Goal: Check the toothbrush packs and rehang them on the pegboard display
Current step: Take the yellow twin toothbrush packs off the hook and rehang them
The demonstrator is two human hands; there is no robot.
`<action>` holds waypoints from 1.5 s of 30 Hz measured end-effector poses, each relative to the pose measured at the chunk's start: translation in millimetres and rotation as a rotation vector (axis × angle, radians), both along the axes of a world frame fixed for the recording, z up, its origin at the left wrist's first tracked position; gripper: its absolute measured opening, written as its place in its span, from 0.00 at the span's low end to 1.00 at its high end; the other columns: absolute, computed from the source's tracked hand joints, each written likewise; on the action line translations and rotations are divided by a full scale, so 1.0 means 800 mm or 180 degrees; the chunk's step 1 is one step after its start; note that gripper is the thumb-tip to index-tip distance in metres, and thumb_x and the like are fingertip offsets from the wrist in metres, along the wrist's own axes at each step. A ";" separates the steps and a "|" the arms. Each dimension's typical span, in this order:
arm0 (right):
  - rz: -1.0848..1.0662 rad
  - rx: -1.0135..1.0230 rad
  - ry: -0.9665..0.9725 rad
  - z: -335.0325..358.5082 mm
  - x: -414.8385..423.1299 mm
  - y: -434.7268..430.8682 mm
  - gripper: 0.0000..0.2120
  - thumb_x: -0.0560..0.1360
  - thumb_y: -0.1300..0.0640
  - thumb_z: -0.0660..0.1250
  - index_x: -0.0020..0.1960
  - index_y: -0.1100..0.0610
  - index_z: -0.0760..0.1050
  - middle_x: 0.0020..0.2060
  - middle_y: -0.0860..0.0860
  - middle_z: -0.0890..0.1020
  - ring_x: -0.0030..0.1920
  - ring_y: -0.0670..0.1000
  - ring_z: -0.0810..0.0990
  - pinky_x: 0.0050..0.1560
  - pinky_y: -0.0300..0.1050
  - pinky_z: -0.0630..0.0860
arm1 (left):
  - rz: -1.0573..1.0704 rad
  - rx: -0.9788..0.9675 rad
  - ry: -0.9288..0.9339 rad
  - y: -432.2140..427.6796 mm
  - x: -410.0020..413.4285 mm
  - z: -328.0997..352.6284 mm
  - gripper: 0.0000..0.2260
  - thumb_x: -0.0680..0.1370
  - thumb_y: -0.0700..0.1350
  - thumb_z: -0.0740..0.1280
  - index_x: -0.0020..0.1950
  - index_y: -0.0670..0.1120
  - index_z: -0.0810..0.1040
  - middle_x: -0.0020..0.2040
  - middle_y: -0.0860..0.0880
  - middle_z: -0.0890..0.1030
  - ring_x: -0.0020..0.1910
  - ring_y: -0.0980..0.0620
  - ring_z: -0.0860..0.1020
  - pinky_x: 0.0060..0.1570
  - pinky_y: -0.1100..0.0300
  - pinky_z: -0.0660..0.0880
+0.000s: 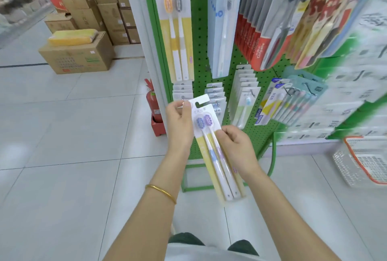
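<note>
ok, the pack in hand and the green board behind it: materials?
Toothbrush pack: matte printed card backing, cut hang slot, under a clear glossy plastic blister, apparently. Pegboard: likely painted sheet metal, green, even rows of punched holes; could be coated board.

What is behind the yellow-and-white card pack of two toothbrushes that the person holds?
Around the yellow-and-white toothbrush pack, the green perforated pegboard and its green base frame show behind. The board strip directly behind is covered.
</note>
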State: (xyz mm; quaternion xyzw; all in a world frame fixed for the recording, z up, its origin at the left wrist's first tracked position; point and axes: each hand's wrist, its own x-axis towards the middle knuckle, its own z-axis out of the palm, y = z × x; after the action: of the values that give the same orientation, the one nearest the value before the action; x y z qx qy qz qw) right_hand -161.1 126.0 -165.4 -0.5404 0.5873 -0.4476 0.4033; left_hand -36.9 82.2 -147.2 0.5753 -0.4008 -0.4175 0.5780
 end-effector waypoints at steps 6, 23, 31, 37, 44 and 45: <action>-0.0547 -0.0099 -0.0443 -0.003 -0.018 0.008 0.14 0.78 0.64 0.62 0.34 0.59 0.65 0.26 0.46 0.64 0.27 0.42 0.62 0.28 0.35 0.61 | -0.0550 -0.0245 -0.1006 0.013 -0.063 -0.005 0.12 0.83 0.51 0.53 0.57 0.43 0.65 0.40 0.54 0.70 0.39 0.59 0.71 0.42 0.60 0.66; -0.2224 0.0787 -0.2443 -0.017 -0.078 -0.025 0.08 0.79 0.60 0.62 0.40 0.55 0.73 0.36 0.51 0.77 0.36 0.50 0.75 0.38 0.44 0.73 | -0.2858 -0.0060 -0.3246 0.055 -0.077 -0.039 0.34 0.81 0.57 0.55 0.78 0.49 0.38 0.75 0.44 0.58 0.64 0.41 0.72 0.56 0.47 0.73; -0.2472 0.0630 -0.2691 -0.019 -0.091 -0.033 0.08 0.80 0.57 0.62 0.43 0.55 0.73 0.37 0.51 0.79 0.37 0.51 0.78 0.45 0.48 0.78 | -0.2947 -0.0236 -0.4039 0.067 -0.081 -0.040 0.48 0.72 0.64 0.68 0.78 0.44 0.44 0.72 0.47 0.56 0.68 0.46 0.64 0.61 0.52 0.69; -0.2032 0.0717 -0.2873 -0.022 -0.090 -0.026 0.12 0.79 0.48 0.63 0.42 0.55 0.75 0.29 0.48 0.77 0.28 0.46 0.75 0.34 0.42 0.73 | -0.3251 0.0469 -0.3415 0.052 -0.079 -0.038 0.42 0.71 0.50 0.67 0.78 0.48 0.47 0.70 0.46 0.62 0.62 0.43 0.72 0.53 0.54 0.71; -0.1767 0.0836 -0.2340 -0.037 -0.091 -0.018 0.04 0.78 0.59 0.64 0.46 0.60 0.71 0.37 0.53 0.78 0.37 0.51 0.77 0.36 0.44 0.75 | -0.3774 0.1187 -0.1314 0.044 -0.060 -0.041 0.22 0.78 0.31 0.58 0.70 0.43 0.61 0.59 0.47 0.73 0.54 0.49 0.79 0.52 0.50 0.78; -0.1736 0.0830 -0.2242 -0.036 -0.091 -0.016 0.04 0.78 0.60 0.65 0.46 0.60 0.73 0.38 0.53 0.79 0.37 0.51 0.77 0.36 0.44 0.75 | -0.3741 0.1267 -0.1196 0.044 -0.058 -0.043 0.20 0.78 0.31 0.58 0.69 0.42 0.64 0.57 0.47 0.75 0.52 0.50 0.80 0.51 0.52 0.79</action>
State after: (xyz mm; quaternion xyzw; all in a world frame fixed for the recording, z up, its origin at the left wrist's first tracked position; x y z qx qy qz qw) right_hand -233.9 113.0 -194.4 -0.1260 0.5866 -0.6160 0.5104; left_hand -83.6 117.1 -181.8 0.4194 -0.6581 -0.6228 0.0555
